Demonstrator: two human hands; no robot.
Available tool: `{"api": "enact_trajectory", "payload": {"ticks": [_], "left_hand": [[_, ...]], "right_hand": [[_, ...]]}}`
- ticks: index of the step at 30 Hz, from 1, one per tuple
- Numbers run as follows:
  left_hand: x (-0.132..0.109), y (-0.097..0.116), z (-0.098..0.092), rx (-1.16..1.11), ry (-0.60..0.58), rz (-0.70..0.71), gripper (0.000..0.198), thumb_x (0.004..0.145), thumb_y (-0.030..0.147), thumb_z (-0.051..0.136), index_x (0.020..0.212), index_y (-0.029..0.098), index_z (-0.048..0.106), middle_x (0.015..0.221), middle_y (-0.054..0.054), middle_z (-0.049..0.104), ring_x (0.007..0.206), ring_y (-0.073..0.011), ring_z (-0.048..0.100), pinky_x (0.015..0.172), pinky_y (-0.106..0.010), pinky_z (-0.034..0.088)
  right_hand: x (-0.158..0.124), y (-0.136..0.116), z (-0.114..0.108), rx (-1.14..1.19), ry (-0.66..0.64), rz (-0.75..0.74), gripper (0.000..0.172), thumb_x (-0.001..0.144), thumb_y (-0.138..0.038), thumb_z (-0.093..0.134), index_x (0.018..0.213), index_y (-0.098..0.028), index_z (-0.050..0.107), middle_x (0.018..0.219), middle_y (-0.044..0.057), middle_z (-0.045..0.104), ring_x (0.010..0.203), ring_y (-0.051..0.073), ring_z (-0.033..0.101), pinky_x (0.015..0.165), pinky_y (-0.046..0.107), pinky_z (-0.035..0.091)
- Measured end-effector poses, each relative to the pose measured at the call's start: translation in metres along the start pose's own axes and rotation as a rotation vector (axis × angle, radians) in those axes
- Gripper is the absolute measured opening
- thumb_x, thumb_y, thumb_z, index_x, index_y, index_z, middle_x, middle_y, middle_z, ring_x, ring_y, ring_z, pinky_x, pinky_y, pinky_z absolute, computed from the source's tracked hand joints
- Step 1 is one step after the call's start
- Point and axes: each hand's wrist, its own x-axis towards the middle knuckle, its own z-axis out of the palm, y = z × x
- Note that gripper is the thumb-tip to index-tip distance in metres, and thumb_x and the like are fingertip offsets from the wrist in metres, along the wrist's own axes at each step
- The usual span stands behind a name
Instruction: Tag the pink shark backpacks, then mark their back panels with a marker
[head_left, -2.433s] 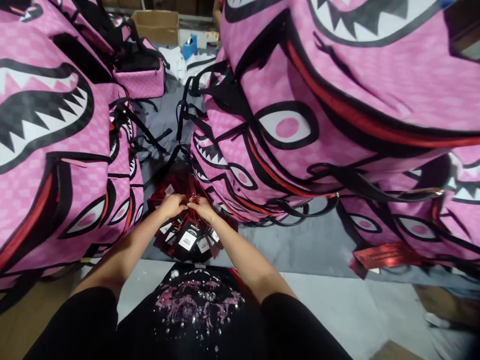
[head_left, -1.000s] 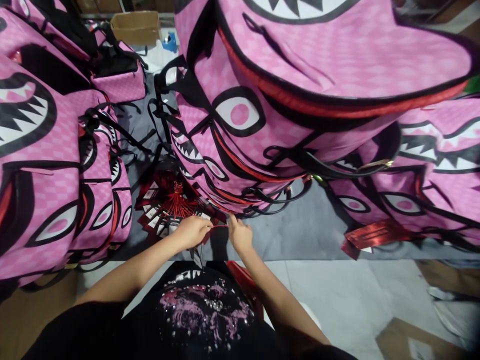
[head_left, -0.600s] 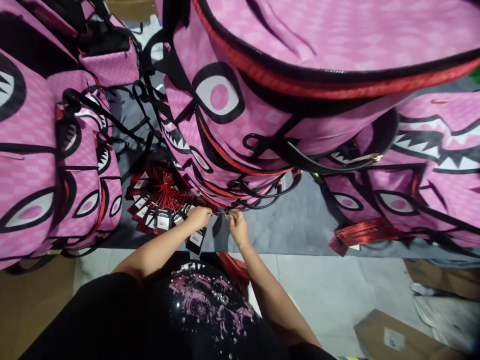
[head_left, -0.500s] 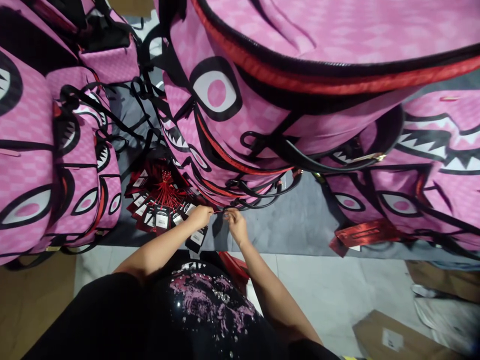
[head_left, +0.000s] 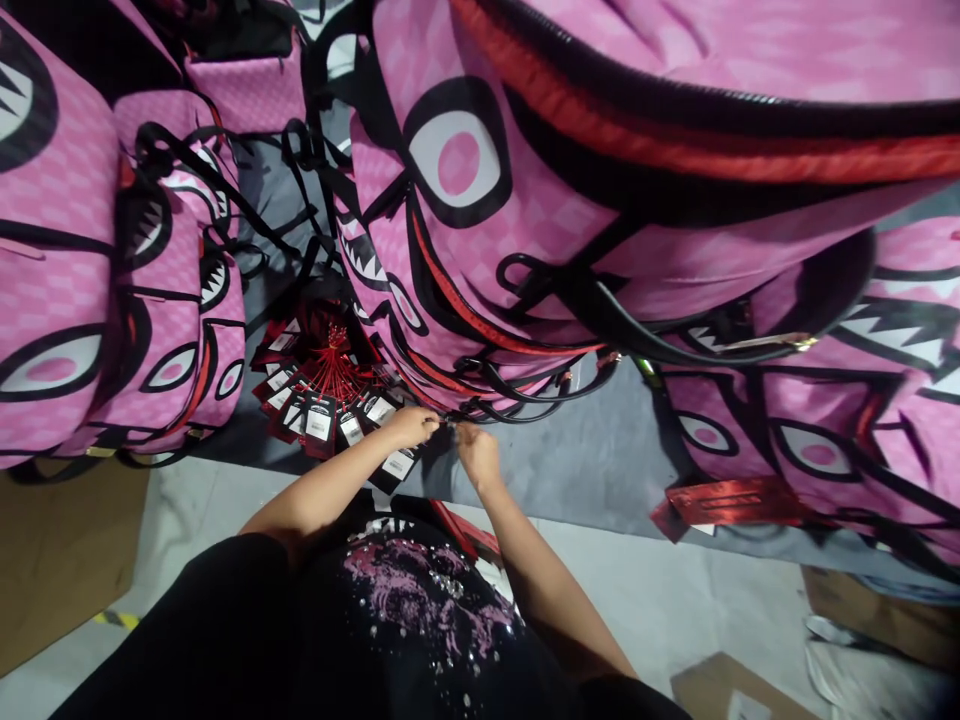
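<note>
My left hand [head_left: 415, 427] is closed in a pinch at the lower edge of the stacked pink backpacks [head_left: 442, 340]. Close beside it, my right hand [head_left: 478, 455] is also pinched, its fingertips slightly blurred. A small dark bit shows between the two sets of fingertips, too small to name. Below my left hand lies a black hang tag [head_left: 397, 465] with a white label. To the left, a fanned bunch of hang tags [head_left: 320, 420] on red strings [head_left: 335, 365] rests on the grey tabletop [head_left: 555, 460].
A large pink backpack [head_left: 570, 240] with a printed eye looms above my hands. More pink bags [head_left: 161, 350] stand at the left and other pink backpacks [head_left: 810, 410] at the right. A shiny red strip [head_left: 739, 502] lies near the table edge. Cardboard [head_left: 739, 690] is on the floor.
The view has shifted a little, so the bags sit differently in frame. The red string seen stretched between my hands is no longer distinct. Both hands stay close together at the bag's edge.
</note>
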Motion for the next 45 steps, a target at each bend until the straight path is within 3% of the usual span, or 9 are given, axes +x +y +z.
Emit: {"api": "enact_trajectory", "payload": {"ticks": [3,5,11,17,21,29,33,38,45], "left_hand": [[-0.016,-0.012,-0.005,-0.122,-0.059,0.082,0.050,0.082,0.025,0.064,0.131,0.022,0.055,0.090,0.000,0.072,0.080,-0.0109,0.067,0.072,-0.019,0.049],[-0.028,-0.018,-0.007,-0.166,-0.028,0.143,0.056,0.075,0.014,0.067,0.129,0.023,0.055,0.098,0.000,0.071,0.089,-0.0110,0.067,0.079,-0.019,0.049],[-0.035,-0.021,0.013,-0.161,0.305,0.206,0.017,0.088,0.012,0.054,0.100,0.016,0.065,0.097,-0.003,0.068,0.093,-0.0133,0.064,0.088,-0.026,0.049],[-0.029,-0.011,0.039,-0.018,0.394,0.337,0.014,0.090,0.018,0.057,0.090,0.020,0.071,0.106,-0.004,0.067,0.099,-0.0155,0.060,0.091,-0.031,0.045],[-0.031,-0.001,0.052,0.067,0.406,0.390,0.015,0.091,0.020,0.058,0.091,0.023,0.072,0.115,-0.005,0.067,0.112,-0.0213,0.053,0.100,-0.042,0.037],[-0.022,0.003,0.055,-0.087,0.409,0.279,0.021,0.096,0.028,0.052,0.099,0.018,0.070,0.102,-0.003,0.072,0.091,-0.0115,0.064,0.085,-0.021,0.048],[-0.021,0.004,0.051,-0.144,0.368,0.180,0.019,0.093,0.027,0.055,0.094,0.018,0.071,0.089,0.001,0.074,0.077,-0.0096,0.066,0.075,-0.017,0.047],[-0.022,0.005,0.049,-0.117,0.371,0.055,0.018,0.091,0.026,0.057,0.091,0.023,0.074,0.092,0.000,0.074,0.083,-0.0131,0.066,0.075,-0.020,0.045],[-0.021,0.004,0.049,-0.092,0.350,0.009,0.021,0.092,0.027,0.054,0.095,0.024,0.075,0.098,0.000,0.074,0.087,-0.0136,0.066,0.077,-0.021,0.045]], "right_hand": [[-0.002,0.006,-0.006,0.103,-0.083,0.107,0.020,0.082,-0.030,0.051,0.090,-0.018,0.066,0.068,0.004,0.066,0.062,0.017,0.061,0.066,0.030,0.047],[-0.003,0.006,-0.008,0.189,-0.167,0.188,0.024,0.086,-0.033,0.052,0.098,-0.016,0.063,0.063,0.000,0.063,0.051,0.014,0.056,0.058,0.028,0.046],[0.002,-0.001,-0.023,0.405,-0.417,0.359,0.021,0.076,-0.033,0.067,0.088,-0.016,0.064,0.071,0.001,0.066,0.057,0.011,0.058,0.054,0.023,0.042],[0.011,-0.009,-0.037,0.569,-0.602,0.410,0.035,0.053,-0.032,0.086,0.079,-0.015,0.070,0.064,-0.001,0.060,0.051,0.008,0.045,0.048,0.022,0.032],[0.011,-0.011,-0.026,0.685,-0.541,0.364,0.036,0.055,-0.034,0.088,0.079,-0.017,0.067,0.071,-0.001,0.063,0.059,0.010,0.052,0.054,0.023,0.038],[0.014,-0.002,-0.009,0.741,-0.350,0.394,0.010,0.089,-0.020,0.065,0.085,-0.013,0.059,0.069,-0.005,0.053,0.054,0.006,0.047,0.048,0.017,0.039],[0.015,-0.003,-0.001,0.779,-0.309,0.408,0.013,0.090,-0.024,0.065,0.086,-0.013,0.059,0.069,-0.005,0.054,0.055,0.006,0.049,0.049,0.018,0.040],[0.009,-0.005,0.013,0.785,-0.249,0.385,0.014,0.089,-0.024,0.066,0.083,-0.013,0.059,0.065,-0.006,0.052,0.051,0.005,0.047,0.044,0.016,0.035],[0.007,-0.004,0.020,0.788,-0.161,0.308,0.024,0.079,-0.031,0.076,0.077,-0.014,0.059,0.057,-0.008,0.049,0.047,0.005,0.044,0.041,0.015,0.029]]}}
